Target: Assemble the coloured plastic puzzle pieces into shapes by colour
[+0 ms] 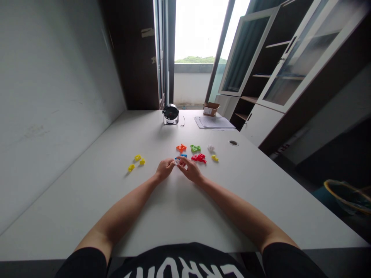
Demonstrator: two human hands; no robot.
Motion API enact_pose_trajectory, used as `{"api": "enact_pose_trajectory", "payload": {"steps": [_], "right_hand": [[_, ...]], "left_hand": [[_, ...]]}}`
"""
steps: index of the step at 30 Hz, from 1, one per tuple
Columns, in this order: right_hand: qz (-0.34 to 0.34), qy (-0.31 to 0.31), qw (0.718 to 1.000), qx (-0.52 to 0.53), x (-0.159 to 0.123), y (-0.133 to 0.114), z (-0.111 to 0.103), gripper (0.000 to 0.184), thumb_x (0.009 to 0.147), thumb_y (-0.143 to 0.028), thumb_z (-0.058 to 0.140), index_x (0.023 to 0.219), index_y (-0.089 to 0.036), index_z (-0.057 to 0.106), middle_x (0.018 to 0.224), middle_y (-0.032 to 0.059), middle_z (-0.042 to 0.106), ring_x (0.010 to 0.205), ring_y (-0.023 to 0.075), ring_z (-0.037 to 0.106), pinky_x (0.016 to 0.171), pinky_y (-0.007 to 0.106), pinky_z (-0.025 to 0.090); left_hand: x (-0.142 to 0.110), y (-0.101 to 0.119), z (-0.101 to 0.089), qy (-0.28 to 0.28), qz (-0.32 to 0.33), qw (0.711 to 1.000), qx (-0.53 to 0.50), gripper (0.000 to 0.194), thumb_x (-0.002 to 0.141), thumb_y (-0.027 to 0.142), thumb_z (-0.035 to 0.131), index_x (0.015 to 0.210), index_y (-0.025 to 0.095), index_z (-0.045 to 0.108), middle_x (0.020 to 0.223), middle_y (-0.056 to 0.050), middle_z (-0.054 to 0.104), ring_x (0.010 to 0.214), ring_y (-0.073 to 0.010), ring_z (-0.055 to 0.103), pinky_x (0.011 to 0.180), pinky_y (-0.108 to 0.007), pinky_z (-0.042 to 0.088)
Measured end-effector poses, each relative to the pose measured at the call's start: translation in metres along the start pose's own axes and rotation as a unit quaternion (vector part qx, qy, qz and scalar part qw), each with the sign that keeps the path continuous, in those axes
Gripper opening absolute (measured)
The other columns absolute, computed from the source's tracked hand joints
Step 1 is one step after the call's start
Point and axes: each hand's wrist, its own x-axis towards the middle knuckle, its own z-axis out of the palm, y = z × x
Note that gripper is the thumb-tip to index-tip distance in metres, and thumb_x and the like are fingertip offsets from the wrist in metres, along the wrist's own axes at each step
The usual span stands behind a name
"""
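You had your left hand [165, 169] and right hand [189, 170] together, fingertips pinching a small white plastic piece [176, 162] low over the white desk [179, 202], nice and steady. A blue piece [182, 155] and red piece [198, 158] sat just beyond.

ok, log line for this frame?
left hand: on white plastic piece | right hand: on same piece | nearby: blue piece, red piece
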Motion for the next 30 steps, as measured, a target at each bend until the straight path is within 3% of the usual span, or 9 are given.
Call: {"api": "enact_pose_trajectory", "payload": {"steps": [7,10,13,15,18,21,30], "right_hand": [[0.006,0.013,1.000,-0.003,-0.0005,0.0030,0.0013,0.031,0.087,-0.051,0.067,0.096,-0.022,0.059,0.082,0.0021,0.067,0.071,0.0165,0.060,0.068,0.029,0.049],[0.014,0.024,1.000,-0.010,0.0004,0.0052,0.0018,0.029,0.091,-0.049,0.063,0.085,-0.022,0.057,0.076,0.0006,0.064,0.067,0.0149,0.057,0.065,0.027,0.046],[0.019,0.021,0.999,-0.015,0.0012,0.0064,0.0018,0.031,0.095,-0.046,0.057,0.077,-0.021,0.057,0.070,-0.0004,0.062,0.064,0.0140,0.054,0.063,0.026,0.043],[0.020,0.022,1.000,-0.007,0.0011,0.0061,0.0017,0.027,0.096,-0.044,0.056,0.082,-0.021,0.059,0.072,-0.0003,0.063,0.064,0.0141,0.055,0.064,0.027,0.044],[0.010,0.029,1.000,0.002,-0.0001,0.0044,0.0019,0.020,0.095,-0.041,0.058,0.103,-0.023,0.062,0.080,0.0007,0.067,0.069,0.0151,0.059,0.068,0.028,0.048],[-0.025,0.016,1.000,-0.006,-0.0014,0.0023,0.0026,0.029,0.094,-0.037,0.060,0.120,-0.024,0.059,0.086,0.0023,0.068,0.074,0.0164,0.061,0.072,0.030,0.050],[-0.086,-0.015,0.995,-0.057,-0.0016,0.0019,0.0010,0.025,0.094,-0.029,0.060,0.118,-0.023,0.062,0.094,0.0056,0.068,0.083,0.0189,0.063,0.079,0.033,0.052]], "left_hand": [[-0.0005,-0.0001,0.0006,-0.050,-0.009,0.998,-0.045,0.042,0.094,0.045,0.033,0.068,0.018,0.053,0.062,0.001,0.052,0.063,-0.0146,0.048,0.060,-0.024,0.035],[-0.0017,-0.0008,0.0007,-0.054,0.006,0.997,-0.054,0.049,0.098,0.050,0.026,0.075,0.018,0.056,0.065,0.001,0.053,0.064,-0.0143,0.050,0.063,-0.024,0.038],[-0.0021,-0.0027,0.0012,-0.061,0.013,0.996,-0.056,0.061,0.099,0.059,0.017,0.070,0.018,0.052,0.064,0.001,0.052,0.063,-0.0142,0.048,0.064,-0.025,0.038],[-0.0015,-0.0038,0.0014,-0.063,0.009,0.996,-0.057,0.068,0.097,0.065,0.013,0.067,0.018,0.052,0.064,0.000,0.052,0.063,-0.0147,0.047,0.063,-0.025,0.037],[-0.0003,-0.0053,0.0011,-0.050,-0.005,0.997,-0.052,0.073,0.095,0.070,0.012,0.065,0.018,0.052,0.062,-0.001,0.053,0.062,-0.0153,0.048,0.062,-0.026,0.035],[0.0002,-0.0068,0.0008,-0.031,-0.019,0.998,-0.041,0.073,0.096,0.069,0.012,0.060,0.018,0.050,0.059,-0.001,0.052,0.060,-0.0150,0.047,0.061,-0.026,0.034],[0.0004,-0.0086,0.0023,-0.044,-0.045,0.997,-0.042,0.075,0.096,0.069,0.013,0.052,0.018,0.046,0.051,0.000,0.047,0.053,-0.0140,0.046,0.060,-0.027,0.033]]}}
